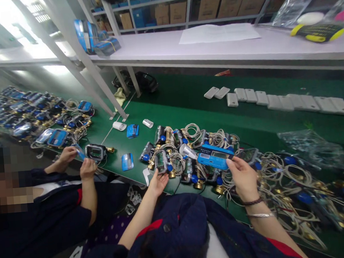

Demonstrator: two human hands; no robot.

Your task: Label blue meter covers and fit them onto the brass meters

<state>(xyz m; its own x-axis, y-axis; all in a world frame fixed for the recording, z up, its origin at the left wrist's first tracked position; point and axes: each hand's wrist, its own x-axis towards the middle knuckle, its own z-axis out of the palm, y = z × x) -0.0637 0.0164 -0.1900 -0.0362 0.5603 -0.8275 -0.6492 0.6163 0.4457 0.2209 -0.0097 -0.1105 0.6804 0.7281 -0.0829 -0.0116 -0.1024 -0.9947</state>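
My right hand [243,176] is closed round the right end of a blue meter unit with a small screen [214,157], held over a heap of brass-fitted meters and coiled grey cables [191,151]. My left hand [157,182] reaches to a clear-cased meter [160,161] at the heap's near left edge, fingers curled against it. More cabled meters [298,190] spread to the right along the green table [188,111].
A co-worker at the left holds a clear-cased meter [95,152] and a blue label [79,153] in both hands. Blue cards [127,161] and white caps [119,126] lie between us. A row of white covers [277,101] lies at the back. White shelf [219,45] above.
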